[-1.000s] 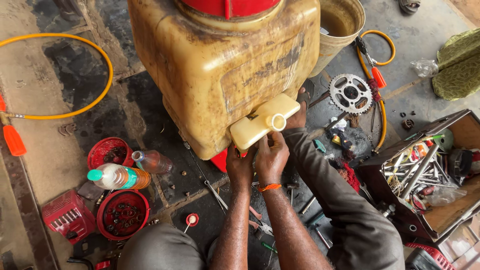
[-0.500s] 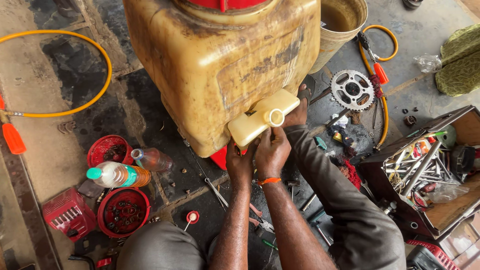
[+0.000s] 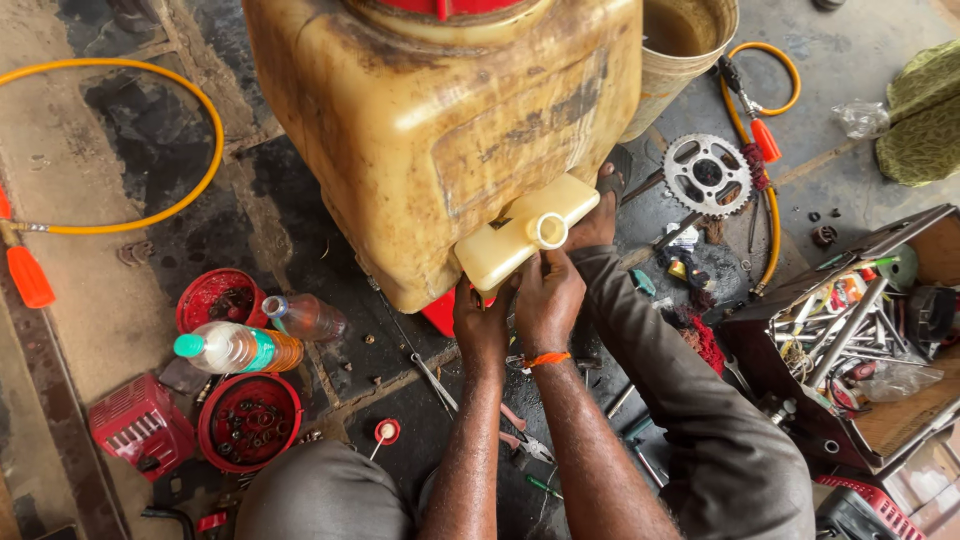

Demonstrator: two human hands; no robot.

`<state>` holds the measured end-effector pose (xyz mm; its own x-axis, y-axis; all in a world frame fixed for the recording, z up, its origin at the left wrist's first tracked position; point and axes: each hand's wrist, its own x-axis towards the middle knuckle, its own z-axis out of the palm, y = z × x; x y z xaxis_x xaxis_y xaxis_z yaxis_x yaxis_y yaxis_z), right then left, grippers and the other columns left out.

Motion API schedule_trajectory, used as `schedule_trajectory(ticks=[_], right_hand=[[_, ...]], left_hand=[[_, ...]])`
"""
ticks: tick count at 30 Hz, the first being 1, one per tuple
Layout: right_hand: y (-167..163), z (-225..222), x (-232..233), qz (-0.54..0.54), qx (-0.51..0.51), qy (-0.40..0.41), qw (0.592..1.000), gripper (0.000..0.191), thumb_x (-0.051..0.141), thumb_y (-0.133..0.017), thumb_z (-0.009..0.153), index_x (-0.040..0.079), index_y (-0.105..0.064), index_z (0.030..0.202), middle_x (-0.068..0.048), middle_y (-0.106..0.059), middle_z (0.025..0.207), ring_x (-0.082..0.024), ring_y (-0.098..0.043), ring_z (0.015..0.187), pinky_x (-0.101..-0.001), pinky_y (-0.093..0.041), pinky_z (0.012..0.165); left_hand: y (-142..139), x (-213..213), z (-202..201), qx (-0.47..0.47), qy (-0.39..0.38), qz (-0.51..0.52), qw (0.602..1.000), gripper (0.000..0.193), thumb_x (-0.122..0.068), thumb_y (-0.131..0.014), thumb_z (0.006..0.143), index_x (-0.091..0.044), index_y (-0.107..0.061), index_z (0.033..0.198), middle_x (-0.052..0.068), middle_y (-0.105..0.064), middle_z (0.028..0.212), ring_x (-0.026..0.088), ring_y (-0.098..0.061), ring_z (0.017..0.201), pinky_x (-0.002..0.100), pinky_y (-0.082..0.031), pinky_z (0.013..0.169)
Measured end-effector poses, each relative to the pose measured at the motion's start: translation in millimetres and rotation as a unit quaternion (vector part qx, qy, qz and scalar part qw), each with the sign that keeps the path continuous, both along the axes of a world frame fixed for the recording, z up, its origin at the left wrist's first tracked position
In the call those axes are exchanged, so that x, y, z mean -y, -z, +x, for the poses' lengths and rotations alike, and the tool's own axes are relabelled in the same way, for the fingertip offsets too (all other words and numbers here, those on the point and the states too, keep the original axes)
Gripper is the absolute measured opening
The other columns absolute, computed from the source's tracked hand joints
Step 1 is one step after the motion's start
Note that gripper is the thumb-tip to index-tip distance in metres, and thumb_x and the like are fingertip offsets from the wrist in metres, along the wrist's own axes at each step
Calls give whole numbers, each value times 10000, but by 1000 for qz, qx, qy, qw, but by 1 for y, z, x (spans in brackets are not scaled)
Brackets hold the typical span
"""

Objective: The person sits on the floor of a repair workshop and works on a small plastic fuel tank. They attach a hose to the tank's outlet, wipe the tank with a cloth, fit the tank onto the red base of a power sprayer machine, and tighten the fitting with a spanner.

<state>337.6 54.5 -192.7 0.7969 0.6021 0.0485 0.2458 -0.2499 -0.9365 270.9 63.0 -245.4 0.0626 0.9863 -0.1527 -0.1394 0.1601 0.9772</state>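
Yellowed plastic fills the top of the view: a big grimy sprayer tank [image 3: 440,130] stands on the stained concrete floor [image 3: 110,290], and at its lower corner, toward five o'clock, sits a pale cream fitting [image 3: 515,240] with a round open spout. Both hands are on that fitting right now. The left hand [image 3: 482,322] comes up from six o'clock with fingers curled under the fitting's lower end, gripping it against the tank's base. The right hand [image 3: 548,296], with an orange band at the wrist, is closed around the fitting just below the spout, thumb and fingers pressed to its side. At nine o'clock from the hands lie two plastic bottles [image 3: 250,345], one with a green cap, between two red round bowls [image 3: 248,422]; the lower bowl holds small dark parts. A yellow hose [image 3: 190,100] loops away at ten o'clock. Over at two o'clock a metal sprocket [image 3: 708,175] lies flat on the floor, and at three o'clock an open toolbox [image 3: 860,350] is crammed with wrenches and rods. A bare foot [image 3: 600,222] rests just beside the fitting.
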Motion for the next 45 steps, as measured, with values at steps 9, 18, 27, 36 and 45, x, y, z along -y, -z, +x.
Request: schedule_trajectory(ticks=[9,18,27,36,45], right_hand=[[6,-7,6,85,49,-7,995,139,104,-656,968,-35,-667,969,-66,-647,751,-95,-607,666,-288,-499,618],[5,-6,6,79,104,-6,991,174,137,-691,959,-32,-668,991,-83,-664,786,-102,-643,674,-289,-518,621],[8,-6,6,86,46,7,995,158,122,-697,936,-30,-659,955,-37,-676,763,-71,-628,680,-273,-521,619],[12,-5,5,34,-7,2,999,160,130,-653,992,-24,-690,977,-65,-674,733,-84,-616,671,-287,-503,627],[15,-3,6,63,23,18,998,136,98,-653,1007,-28,-690,1041,-76,-698,801,-94,-606,749,-292,-521,685]], left_hand=[[7,0,-2,-22,-11,11,1000,547,-173,-788,879,16,-597,1355,145,-707,1251,205,-664,1140,356,-524,973],[9,-1,-2,-18,-7,32,999,557,-177,-786,884,14,-589,1369,151,-693,1279,214,-656,1168,366,-519,991],[2,1,-2,-15,5,27,1000,556,-168,-789,889,17,-581,1370,159,-686,1299,213,-648,1192,371,-507,1011],[6,2,-2,6,0,-12,1000,580,-149,-783,876,3,-562,1390,140,-687,1302,204,-652,1188,357,-516,1003],[32,2,5,38,-9,17,999,490,-87,-771,895,14,-610,1346,132,-692,1279,201,-633,1170,370,-504,1012]])
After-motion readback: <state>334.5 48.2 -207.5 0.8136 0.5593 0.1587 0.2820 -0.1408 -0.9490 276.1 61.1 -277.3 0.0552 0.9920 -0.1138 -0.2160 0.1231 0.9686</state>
